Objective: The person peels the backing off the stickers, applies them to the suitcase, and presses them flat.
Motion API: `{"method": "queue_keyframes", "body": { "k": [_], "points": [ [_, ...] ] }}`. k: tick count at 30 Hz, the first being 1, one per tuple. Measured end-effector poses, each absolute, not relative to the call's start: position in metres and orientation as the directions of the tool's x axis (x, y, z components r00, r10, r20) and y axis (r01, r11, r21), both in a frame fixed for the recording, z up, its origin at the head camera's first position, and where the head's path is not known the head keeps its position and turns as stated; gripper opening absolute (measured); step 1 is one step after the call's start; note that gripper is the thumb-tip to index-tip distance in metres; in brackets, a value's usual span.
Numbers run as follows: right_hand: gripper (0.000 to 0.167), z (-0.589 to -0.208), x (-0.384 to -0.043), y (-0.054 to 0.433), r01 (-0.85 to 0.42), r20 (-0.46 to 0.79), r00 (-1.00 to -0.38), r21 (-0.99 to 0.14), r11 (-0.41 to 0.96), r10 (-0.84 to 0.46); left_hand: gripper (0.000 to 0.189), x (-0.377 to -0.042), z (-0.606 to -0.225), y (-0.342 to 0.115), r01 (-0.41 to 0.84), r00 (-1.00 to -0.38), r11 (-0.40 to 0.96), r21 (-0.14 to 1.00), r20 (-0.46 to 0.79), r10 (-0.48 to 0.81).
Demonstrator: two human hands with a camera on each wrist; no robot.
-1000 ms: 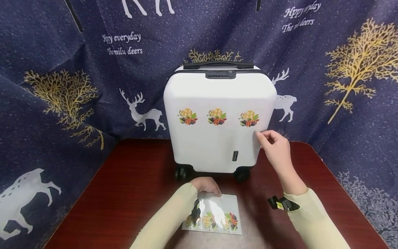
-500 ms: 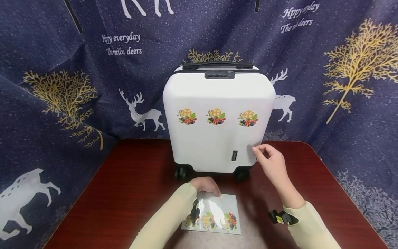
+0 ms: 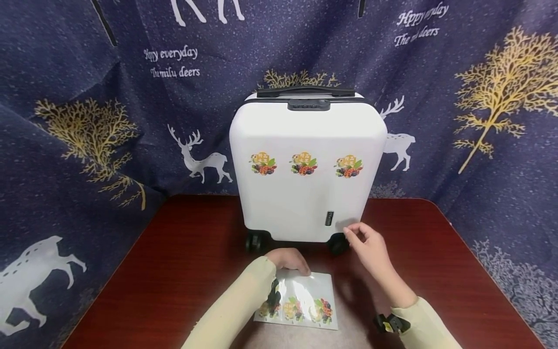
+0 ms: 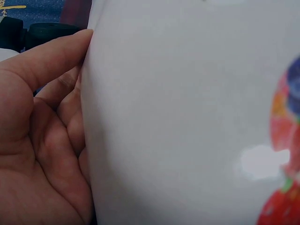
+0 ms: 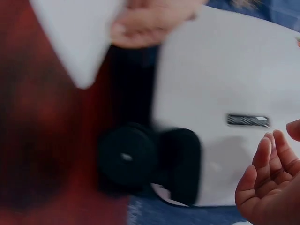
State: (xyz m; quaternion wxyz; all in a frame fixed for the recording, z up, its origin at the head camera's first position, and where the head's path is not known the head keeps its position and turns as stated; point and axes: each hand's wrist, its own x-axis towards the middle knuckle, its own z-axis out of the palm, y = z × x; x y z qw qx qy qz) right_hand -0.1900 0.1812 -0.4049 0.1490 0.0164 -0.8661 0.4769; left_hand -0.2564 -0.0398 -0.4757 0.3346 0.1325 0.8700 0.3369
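Observation:
At the table's front, my left hand holds a sheet of fruit stickers by its top edge. The left wrist view shows the thumb at the rim of the glossy sheet and the other fingers behind it; part of a fruit print shows at right. My right hand hovers in front of the suitcase's lower right corner, thumb and index finger bent toward each other. In the right wrist view the right hand has loosely bent fingers and nothing between them. The white suitcase stands upright, three fruit stickers in a row across its front.
The suitcase rests on black wheels on a dark red table. A black handle tops it, and a small black label sits low on its front. Behind hangs a blue patterned cloth.
My right hand has moved down and slightly left, from below the right sticker to the suitcase's lower right corner. The left hand and the sheet have stayed in place.

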Motion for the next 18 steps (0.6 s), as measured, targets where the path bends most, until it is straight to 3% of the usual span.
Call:
{"method": "queue_keyframes", "body": {
  "k": [8, 18],
  "points": [
    [0.010, -0.444, -0.190, 0.169, -0.181, 0.225, -0.974, -0.783, 0.595, 0.000, 0.021, -0.258, -0.478, -0.039, 0.044, -0.746, 0.751, 0.659, -0.478, 0.463],
    [0.010, -0.459, -0.185, 0.157, -0.117, 0.090, -0.993, -0.790, 0.602, -0.075, 0.021, -0.259, -0.477, -0.039, 0.053, -0.746, 0.750, 0.659, -0.473, 0.468]
  ]
}}
